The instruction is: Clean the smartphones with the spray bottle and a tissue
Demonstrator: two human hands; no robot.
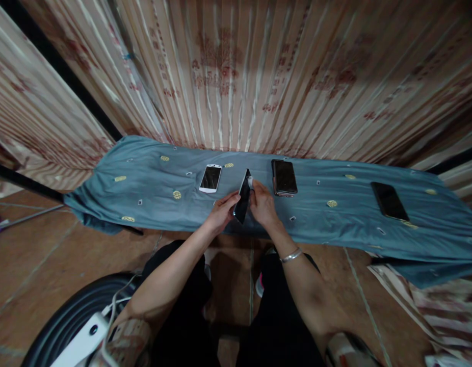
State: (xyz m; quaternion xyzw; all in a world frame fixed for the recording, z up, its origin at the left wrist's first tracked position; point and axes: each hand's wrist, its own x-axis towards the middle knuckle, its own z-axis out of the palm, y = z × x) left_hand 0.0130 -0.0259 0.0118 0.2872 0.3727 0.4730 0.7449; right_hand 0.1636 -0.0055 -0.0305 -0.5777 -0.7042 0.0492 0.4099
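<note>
Both hands meet over the near edge of the blue cloth (152,178). The left hand (220,211) is curled around the lower end of a dark smartphone (243,196), gripping its edge; the right hand (262,204) pinches a small pale wipe or pad (250,181) against the phone's upper part, a silver bangle (290,255) on that wrist. The phone is held off the cloth, tipped up on edge, its long axis running from about 7 o'clock near the person to 1 o'clock away, glass facing the right hand.

To my eye this is a wiping pass on the screen. It would go best with the left hand keeping a firm hold at the edges only, off the glass, while the right draws the pad along the long axis in even strokes.

At 10 o'clock lies a white phone (210,178), at 2 o'clock a dark phone (284,177), and far off at 3 o'clock another black phone (389,201), all flat. Striped curtains (236,71) hang behind.
</note>
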